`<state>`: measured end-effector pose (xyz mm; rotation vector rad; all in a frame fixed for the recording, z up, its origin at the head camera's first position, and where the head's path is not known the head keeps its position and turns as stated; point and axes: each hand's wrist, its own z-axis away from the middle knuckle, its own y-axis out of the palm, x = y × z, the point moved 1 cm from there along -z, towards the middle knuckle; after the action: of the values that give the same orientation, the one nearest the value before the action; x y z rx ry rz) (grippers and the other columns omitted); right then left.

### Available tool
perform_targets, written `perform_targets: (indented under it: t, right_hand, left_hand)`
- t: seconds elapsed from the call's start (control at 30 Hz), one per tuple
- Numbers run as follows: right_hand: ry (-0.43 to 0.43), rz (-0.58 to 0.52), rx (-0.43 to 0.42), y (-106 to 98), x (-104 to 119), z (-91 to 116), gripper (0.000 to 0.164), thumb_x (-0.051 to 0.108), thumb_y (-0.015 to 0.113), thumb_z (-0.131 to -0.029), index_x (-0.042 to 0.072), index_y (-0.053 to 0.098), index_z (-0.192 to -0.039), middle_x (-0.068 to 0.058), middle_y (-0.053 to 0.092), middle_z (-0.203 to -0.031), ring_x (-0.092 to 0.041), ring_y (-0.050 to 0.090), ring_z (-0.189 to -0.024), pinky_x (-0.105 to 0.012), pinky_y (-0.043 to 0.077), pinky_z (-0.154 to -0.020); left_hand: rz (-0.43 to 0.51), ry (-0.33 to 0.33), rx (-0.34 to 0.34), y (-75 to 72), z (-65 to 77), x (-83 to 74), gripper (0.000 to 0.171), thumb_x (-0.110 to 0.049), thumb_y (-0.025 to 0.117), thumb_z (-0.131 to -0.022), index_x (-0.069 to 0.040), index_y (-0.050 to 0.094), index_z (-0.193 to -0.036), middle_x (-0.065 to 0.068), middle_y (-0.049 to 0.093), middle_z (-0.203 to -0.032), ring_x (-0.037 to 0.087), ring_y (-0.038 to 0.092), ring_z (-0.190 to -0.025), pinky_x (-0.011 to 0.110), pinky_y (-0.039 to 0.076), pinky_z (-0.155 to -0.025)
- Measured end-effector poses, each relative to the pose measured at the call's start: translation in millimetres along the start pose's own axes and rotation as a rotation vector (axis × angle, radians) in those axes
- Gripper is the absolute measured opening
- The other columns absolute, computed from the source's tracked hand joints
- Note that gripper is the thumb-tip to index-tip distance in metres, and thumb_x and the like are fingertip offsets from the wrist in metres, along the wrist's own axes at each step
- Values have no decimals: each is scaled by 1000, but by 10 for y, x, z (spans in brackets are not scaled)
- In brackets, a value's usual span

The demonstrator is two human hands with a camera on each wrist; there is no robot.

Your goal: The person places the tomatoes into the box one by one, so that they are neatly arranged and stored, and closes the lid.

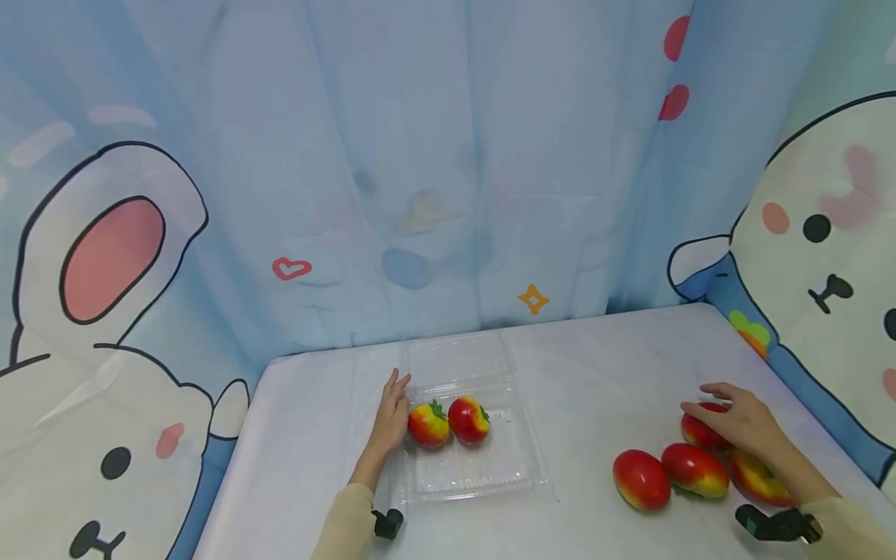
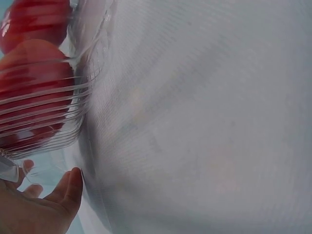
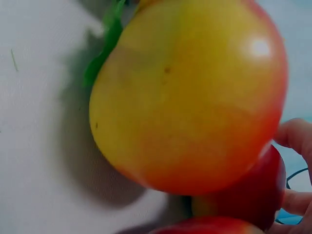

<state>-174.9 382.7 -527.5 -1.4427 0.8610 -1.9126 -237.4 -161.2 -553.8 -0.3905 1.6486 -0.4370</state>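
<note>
A clear plastic clamshell box (image 1: 483, 467) lies with its lid folded back on the table. Two red-and-yellow mangoes (image 1: 470, 420) with green leaves sit side by side in its tray. My left hand (image 1: 390, 420) is at the tray's left side, fingers extended, and the left wrist view shows it close against the ribbed wall (image 2: 44, 112). At the right, my right hand (image 1: 745, 420) is over the rearmost mango (image 1: 700, 430), its fingers and thumb curved about the fruit. In the right wrist view a nearer yellow mango (image 3: 190, 97) partly hides that held mango (image 3: 243, 195).
Several more mangoes lie close beside the right hand, among them a red one (image 1: 641, 480), a middle one (image 1: 695, 470) and a yellowish one (image 1: 757, 476) under the forearm. White cloth (image 1: 567, 404) covers the table. A printed blue curtain (image 1: 434, 155) hangs behind it.
</note>
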Motion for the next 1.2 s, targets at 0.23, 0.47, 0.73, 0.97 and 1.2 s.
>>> perform_targets:
  t: [0.23, 0.47, 0.73, 0.97, 1.2]
  right_hand:
    - [4, 14, 98, -86, -21, 36, 108, 69, 69, -75, -15, 36, -134, -45, 40, -122, -57, 44, -107, -47, 58, -70]
    - [-13, -39, 44, -105, -36, 60, 100, 67, 66, -81, -12, 38, -136, -44, 41, -122, -54, 46, -104, -41, 58, -66]
    - [26, -189, -14, -105, 193, 47, 93, 64, 54, -90, -11, 35, -141, -43, 37, -129, -55, 42, -111, -37, 58, -67]
    - [18, -385, 38, -66, 439, 54, 88, 59, 42, -98, -13, 25, -147, -41, 29, -141, -56, 37, -122, -32, 60, -72]
    - [-20, -504, 76, 29, 619, 21, 87, 59, 42, -98, -9, 26, -148, -38, 33, -140, -41, 54, -110, -30, 60, -74]
  left_hand:
    - [-4, -4, 6, -11, -5, -11, 47, -6, 35, -100, 0, 46, -144, 17, 20, -161, 40, 31, -143, 57, 24, -115]
    - [-14, -3, 6, -15, -10, -20, 47, -6, 35, -100, -2, 46, -145, 17, 21, -161, 40, 33, -142, 57, 25, -115]
    - [-18, 4, 9, -19, 12, -19, 47, -6, 34, -99, 0, 46, -144, 18, 21, -161, 41, 38, -138, 57, 27, -114]
    - [-14, 6, 12, -17, 8, -13, 47, -6, 35, -99, 0, 46, -144, 19, 21, -161, 42, 39, -137, 58, 27, -114]
    - [-16, -2, 7, -16, 14, -21, 47, -6, 35, -99, 0, 46, -144, 18, 21, -161, 41, 35, -140, 57, 26, -114]
